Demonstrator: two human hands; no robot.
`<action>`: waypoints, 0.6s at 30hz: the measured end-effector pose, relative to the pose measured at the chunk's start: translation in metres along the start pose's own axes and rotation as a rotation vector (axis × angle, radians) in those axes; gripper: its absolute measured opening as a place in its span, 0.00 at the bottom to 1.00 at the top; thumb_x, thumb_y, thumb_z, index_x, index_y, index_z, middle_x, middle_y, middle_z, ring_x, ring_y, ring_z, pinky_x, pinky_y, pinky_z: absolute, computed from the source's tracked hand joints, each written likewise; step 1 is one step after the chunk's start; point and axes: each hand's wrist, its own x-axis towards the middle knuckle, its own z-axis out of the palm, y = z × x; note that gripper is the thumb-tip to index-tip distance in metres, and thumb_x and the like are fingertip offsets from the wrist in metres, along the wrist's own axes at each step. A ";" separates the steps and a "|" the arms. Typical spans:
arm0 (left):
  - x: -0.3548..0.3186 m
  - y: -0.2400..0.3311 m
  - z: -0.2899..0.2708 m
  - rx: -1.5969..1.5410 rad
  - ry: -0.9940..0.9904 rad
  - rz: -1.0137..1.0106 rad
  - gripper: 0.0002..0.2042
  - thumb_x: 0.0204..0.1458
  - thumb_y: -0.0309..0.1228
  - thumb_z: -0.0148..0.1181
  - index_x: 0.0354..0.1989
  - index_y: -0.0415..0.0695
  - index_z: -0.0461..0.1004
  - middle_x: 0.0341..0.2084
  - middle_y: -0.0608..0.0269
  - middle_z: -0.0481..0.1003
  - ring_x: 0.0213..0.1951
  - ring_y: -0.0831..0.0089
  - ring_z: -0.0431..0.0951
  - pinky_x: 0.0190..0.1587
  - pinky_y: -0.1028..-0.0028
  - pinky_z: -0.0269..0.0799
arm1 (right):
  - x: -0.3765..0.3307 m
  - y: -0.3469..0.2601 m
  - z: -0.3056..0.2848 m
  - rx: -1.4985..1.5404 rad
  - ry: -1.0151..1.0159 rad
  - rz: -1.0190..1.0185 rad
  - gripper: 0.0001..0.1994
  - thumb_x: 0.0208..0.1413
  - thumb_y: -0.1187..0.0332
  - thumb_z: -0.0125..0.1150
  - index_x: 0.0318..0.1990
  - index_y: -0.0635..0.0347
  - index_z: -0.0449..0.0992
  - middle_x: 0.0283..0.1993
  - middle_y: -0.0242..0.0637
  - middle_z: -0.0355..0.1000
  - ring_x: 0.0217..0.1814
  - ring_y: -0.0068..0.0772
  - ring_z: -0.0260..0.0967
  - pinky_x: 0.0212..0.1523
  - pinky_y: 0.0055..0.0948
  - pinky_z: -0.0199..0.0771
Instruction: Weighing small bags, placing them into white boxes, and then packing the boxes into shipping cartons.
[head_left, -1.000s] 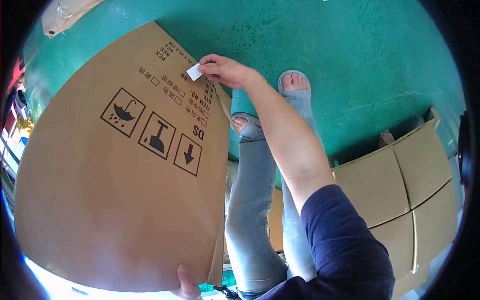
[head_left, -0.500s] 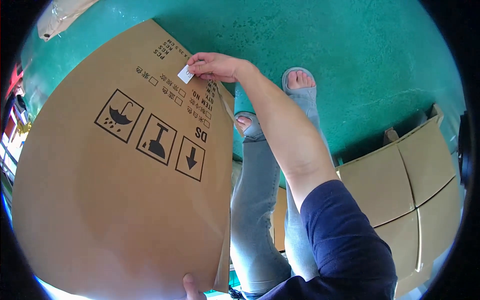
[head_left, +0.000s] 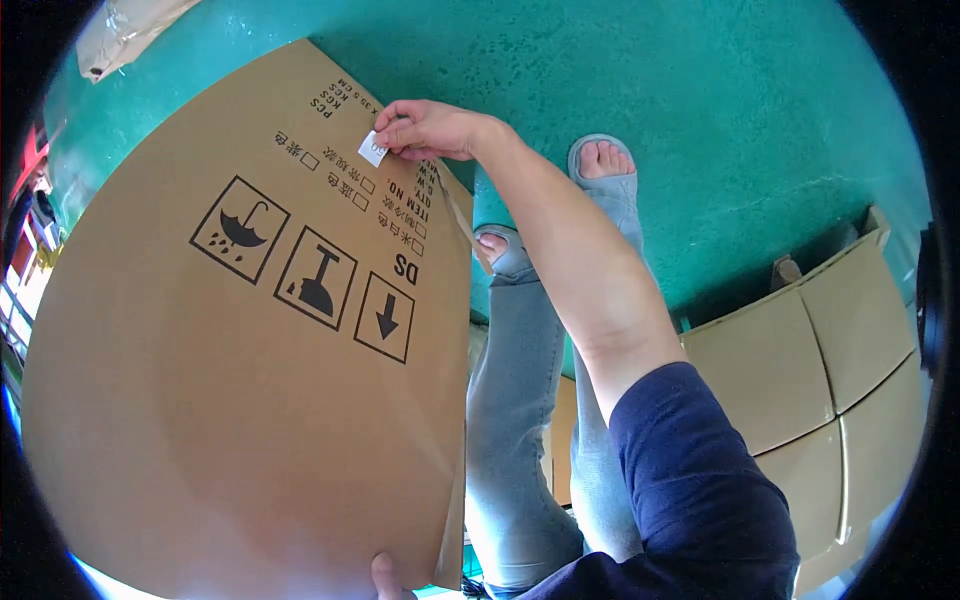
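Observation:
A large flat brown cardboard box (head_left: 230,420) fills the left half of the view, printed with black handling symbols, check boxes and text. At its upper right edge, my right hand (head_left: 432,130) pinches a small white label (head_left: 373,149) between thumb and fingers. The label lies against the printed face or just over it; I cannot tell which. Low down, my left hand (head_left: 388,578) grips the box's near edge, its thumb on the face and the other fingers hidden behind the cardboard.
Closed brown cartons (head_left: 760,370) stand packed together at the right. My sandalled feet (head_left: 605,160) are on the green floor (head_left: 720,90) beyond the box. A plastic-wrapped bundle (head_left: 125,35) lies at the far left.
Hardly anything differs. My right hand has shifted up very slightly with the label still pinched, and the view has moved a little. My left hand keeps its hold on the box edge.

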 end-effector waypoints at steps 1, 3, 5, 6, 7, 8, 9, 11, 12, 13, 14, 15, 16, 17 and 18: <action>0.000 -0.005 0.005 0.299 -0.160 0.290 0.29 0.53 0.32 0.61 0.62 0.36 0.60 0.57 0.54 0.65 0.54 0.62 0.67 0.58 0.64 0.63 | 0.000 0.001 0.002 0.000 0.011 -0.007 0.14 0.52 0.65 0.68 0.42 0.50 0.68 0.40 0.20 0.74 0.41 0.11 0.66 0.40 0.15 0.68; -0.002 -0.007 0.009 0.597 -0.318 0.581 0.30 0.52 0.32 0.62 0.62 0.36 0.60 0.57 0.54 0.65 0.54 0.62 0.67 0.58 0.64 0.63 | 0.002 0.001 0.005 0.000 0.020 -0.015 0.14 0.52 0.66 0.68 0.42 0.51 0.68 0.39 0.21 0.74 0.40 0.12 0.66 0.39 0.15 0.69; -0.006 -0.005 0.011 0.573 -0.313 0.464 0.31 0.52 0.33 0.63 0.63 0.36 0.59 0.58 0.54 0.64 0.55 0.62 0.66 0.59 0.62 0.62 | 0.003 0.002 0.004 -0.019 0.041 -0.027 0.14 0.53 0.67 0.67 0.42 0.52 0.68 0.38 0.22 0.73 0.39 0.13 0.67 0.37 0.16 0.70; -0.004 -0.006 0.006 0.573 -0.316 0.464 0.31 0.52 0.33 0.63 0.63 0.36 0.59 0.58 0.54 0.64 0.55 0.62 0.66 0.59 0.62 0.62 | 0.003 0.002 0.003 -0.021 0.043 -0.028 0.14 0.53 0.67 0.67 0.42 0.52 0.68 0.38 0.22 0.73 0.39 0.13 0.67 0.37 0.16 0.70; -0.004 -0.006 -0.001 0.567 -0.258 0.388 0.31 0.52 0.33 0.63 0.63 0.37 0.58 0.59 0.54 0.64 0.55 0.62 0.66 0.59 0.63 0.62 | 0.002 0.001 0.006 -0.012 0.035 -0.048 0.15 0.51 0.65 0.68 0.42 0.53 0.68 0.37 0.24 0.73 0.39 0.13 0.67 0.36 0.16 0.69; -0.003 -0.007 -0.006 0.561 -0.200 0.311 0.31 0.53 0.33 0.62 0.63 0.37 0.58 0.59 0.54 0.63 0.55 0.62 0.66 0.59 0.63 0.62 | 0.001 0.000 0.009 -0.003 0.027 -0.068 0.17 0.50 0.64 0.70 0.42 0.54 0.67 0.36 0.25 0.73 0.38 0.14 0.67 0.35 0.16 0.69; -0.001 -0.008 -0.010 0.561 -0.201 0.314 0.31 0.53 0.33 0.62 0.63 0.37 0.58 0.59 0.54 0.63 0.55 0.62 0.66 0.59 0.63 0.62 | 0.001 -0.003 0.010 -0.003 0.026 -0.070 0.17 0.50 0.64 0.70 0.42 0.54 0.67 0.36 0.25 0.73 0.38 0.14 0.67 0.35 0.16 0.69; -0.002 -0.007 0.002 0.563 -0.220 0.405 0.30 0.54 0.32 0.60 0.64 0.38 0.58 0.59 0.55 0.63 0.56 0.63 0.66 0.59 0.65 0.63 | -0.004 -0.014 0.017 -0.447 0.217 -0.026 0.20 0.48 0.59 0.71 0.41 0.58 0.67 0.36 0.31 0.73 0.38 0.22 0.69 0.36 0.22 0.71; -0.007 -0.003 0.008 0.563 -0.221 0.409 0.30 0.54 0.32 0.60 0.64 0.38 0.58 0.59 0.55 0.63 0.56 0.63 0.66 0.59 0.65 0.63 | -0.004 -0.012 0.019 -0.447 0.218 -0.030 0.20 0.48 0.59 0.71 0.41 0.58 0.67 0.36 0.31 0.73 0.38 0.22 0.69 0.36 0.22 0.71; -0.022 0.005 0.031 0.707 -0.201 0.406 0.28 0.55 0.32 0.59 0.64 0.38 0.58 0.59 0.55 0.63 0.55 0.64 0.66 0.58 0.66 0.63 | -0.007 -0.004 0.016 -0.668 0.447 -0.037 0.20 0.48 0.58 0.70 0.40 0.59 0.68 0.36 0.35 0.73 0.38 0.29 0.69 0.37 0.27 0.71; -0.030 0.010 0.043 0.850 -0.181 0.405 0.27 0.56 0.32 0.58 0.64 0.39 0.58 0.59 0.55 0.63 0.55 0.66 0.66 0.58 0.67 0.64 | -0.009 0.003 0.014 -0.886 0.679 -0.044 0.21 0.48 0.56 0.69 0.39 0.60 0.68 0.36 0.39 0.72 0.38 0.35 0.70 0.39 0.32 0.71; -0.017 0.004 0.020 0.854 -0.189 0.420 0.27 0.56 0.32 0.58 0.64 0.39 0.58 0.59 0.55 0.63 0.55 0.66 0.66 0.58 0.67 0.64 | -0.009 0.003 0.017 -0.879 0.691 -0.055 0.21 0.48 0.56 0.69 0.39 0.60 0.68 0.36 0.39 0.72 0.38 0.35 0.70 0.39 0.32 0.71; 0.008 -0.006 -0.011 0.684 -0.207 0.482 0.24 0.57 0.32 0.56 0.61 0.38 0.62 0.55 0.53 0.67 0.50 0.64 0.69 0.55 0.67 0.67 | -0.005 0.001 0.026 -0.664 0.898 -0.164 0.18 0.51 0.57 0.65 0.39 0.62 0.69 0.36 0.42 0.72 0.39 0.41 0.69 0.42 0.35 0.71; 0.027 -0.012 -0.047 0.513 -0.228 0.541 0.20 0.58 0.32 0.54 0.58 0.38 0.65 0.50 0.51 0.71 0.46 0.63 0.73 0.52 0.67 0.71 | -0.004 -0.002 0.034 -0.434 1.092 -0.274 0.17 0.54 0.58 0.61 0.39 0.63 0.70 0.37 0.45 0.71 0.40 0.47 0.69 0.44 0.38 0.70; 0.044 -0.027 -0.048 0.516 -0.248 0.483 0.20 0.58 0.32 0.54 0.58 0.38 0.65 0.50 0.51 0.71 0.46 0.63 0.73 0.52 0.67 0.71 | -0.012 0.025 0.027 -0.473 1.116 -0.231 0.17 0.54 0.58 0.61 0.39 0.63 0.70 0.37 0.45 0.71 0.40 0.47 0.69 0.44 0.38 0.70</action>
